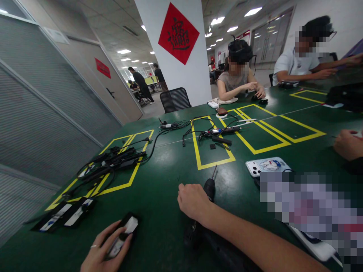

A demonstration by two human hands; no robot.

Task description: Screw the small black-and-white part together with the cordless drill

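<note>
Lowest in the frame, left of centre: left hand (100,251), fingers curled round a small black rectangular module with a white label (124,232), held low over the dark green surface (159,177) (touching it or not, hard to tell). Just right of that, at bottom centre: right hand (193,200), knuckles up, closed over a black pen-shaped electric screwdriver (210,187). Thin bit poking out beyond the fingers toward the top of the frame, thick dark body running back under the wrist.

Lower left: two more flat black modules with white labels (64,215), side by side. Above them, a tangle of black cables and adapters (113,160) sprawled across yellow tape rectangles (198,151).

Right of the screwdriver: smartphone in a white cartoon-printed case (266,166), lying flat, camera lenses up. Centre of the frame, further back: slim black and blue pen-like tool (221,131) on its cord.

Right edge: another person's hand (347,143) resting on the surface. Upper right: two seated people bent over their own work. Upper centre: white pillar with a red diamond-shaped sign (178,32), and a black mesh chair (175,99) at its foot.
</note>
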